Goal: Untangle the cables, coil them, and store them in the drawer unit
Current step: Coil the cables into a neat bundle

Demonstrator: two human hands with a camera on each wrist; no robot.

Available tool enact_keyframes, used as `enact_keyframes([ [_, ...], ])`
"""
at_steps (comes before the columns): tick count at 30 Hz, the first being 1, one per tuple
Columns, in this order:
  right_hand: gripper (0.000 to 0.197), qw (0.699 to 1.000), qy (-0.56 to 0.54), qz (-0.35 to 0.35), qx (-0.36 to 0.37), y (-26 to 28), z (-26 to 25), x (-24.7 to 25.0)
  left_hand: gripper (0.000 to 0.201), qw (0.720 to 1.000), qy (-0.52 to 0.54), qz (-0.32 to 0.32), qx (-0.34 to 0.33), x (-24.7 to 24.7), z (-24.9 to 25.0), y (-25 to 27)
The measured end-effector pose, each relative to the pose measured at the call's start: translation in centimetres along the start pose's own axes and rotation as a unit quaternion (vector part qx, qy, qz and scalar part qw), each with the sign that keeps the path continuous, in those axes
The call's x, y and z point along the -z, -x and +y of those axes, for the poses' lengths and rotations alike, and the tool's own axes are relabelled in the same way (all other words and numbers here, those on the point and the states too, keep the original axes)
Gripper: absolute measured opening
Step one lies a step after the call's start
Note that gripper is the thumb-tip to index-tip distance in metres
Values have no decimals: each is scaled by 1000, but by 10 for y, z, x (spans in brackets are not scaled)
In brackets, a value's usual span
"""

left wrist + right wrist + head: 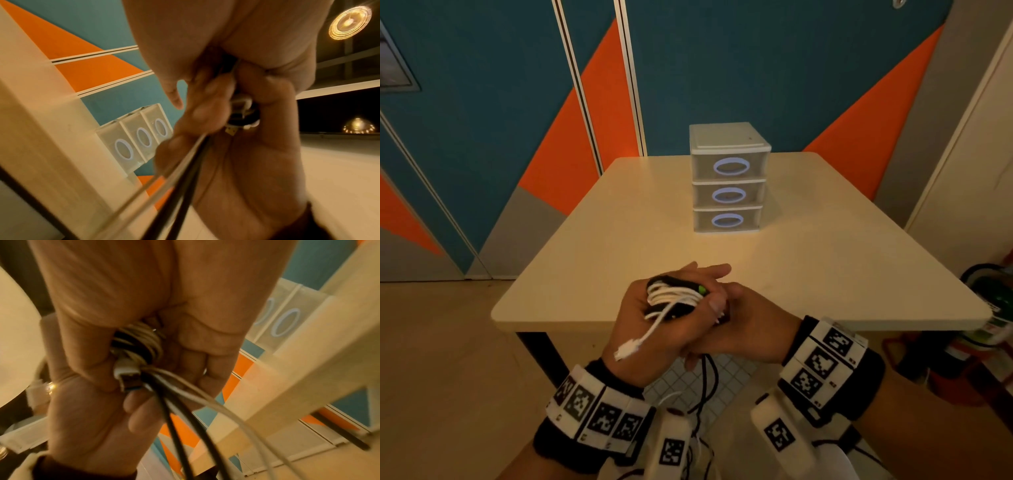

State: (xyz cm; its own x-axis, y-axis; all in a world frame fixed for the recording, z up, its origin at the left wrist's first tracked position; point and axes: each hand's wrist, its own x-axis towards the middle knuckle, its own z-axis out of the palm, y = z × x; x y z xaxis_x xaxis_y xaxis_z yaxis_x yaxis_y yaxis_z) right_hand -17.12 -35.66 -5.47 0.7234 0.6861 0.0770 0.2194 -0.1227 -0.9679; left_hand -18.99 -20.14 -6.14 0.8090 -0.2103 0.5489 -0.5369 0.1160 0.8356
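A coil of white and black cables (674,296) is wound round the fingers of my left hand (654,329), just above the table's near edge. My right hand (753,329) grips the coil from the right, its thumb pressing on the windings. A white cable end with a connector (627,351) dangles over the left hand's back. Loose black strands (709,377) hang below the hands. In the right wrist view the coil (137,344) and a USB plug (128,378) sit between both palms. The white three-drawer unit (727,178) stands at the table's back, all drawers closed.
The cream table (619,233) carries only the drawer unit. A blue, orange and grey panelled wall (482,137) stands behind it. Dark and green objects (993,301) sit on the floor past the table's right corner. A white tiled mat (729,373) lies below my hands.
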Motion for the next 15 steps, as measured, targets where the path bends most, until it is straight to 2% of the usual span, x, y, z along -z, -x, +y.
enact_keyframes([
  [1, 28, 1000, 1, -4, -11, 1, 2, 1, 8, 1000, 16, 20, 0, 2, 2, -2],
  [3, 16, 996, 89, 2, -23, 3, 10, 2, 10, 997, 38, 65, 11, 8, 7, -6],
  [6, 34, 986, 163, -4, -29, 3, 23, -1, 15, 996, 11, 81, 34, 15, 8, -10],
  [9, 40, 986, 154, -45, -50, 7, 29, -2, 16, 995, -24, 83, 47, 20, 9, -9],
  [12, 51, 990, 97, -62, -81, 12, 37, 0, 22, 992, -49, 89, 74, 28, 8, -9],
  [15, 38, 992, 72, -45, -96, 13, 38, 5, 26, 988, -70, 100, 91, 32, 7, -10],
])
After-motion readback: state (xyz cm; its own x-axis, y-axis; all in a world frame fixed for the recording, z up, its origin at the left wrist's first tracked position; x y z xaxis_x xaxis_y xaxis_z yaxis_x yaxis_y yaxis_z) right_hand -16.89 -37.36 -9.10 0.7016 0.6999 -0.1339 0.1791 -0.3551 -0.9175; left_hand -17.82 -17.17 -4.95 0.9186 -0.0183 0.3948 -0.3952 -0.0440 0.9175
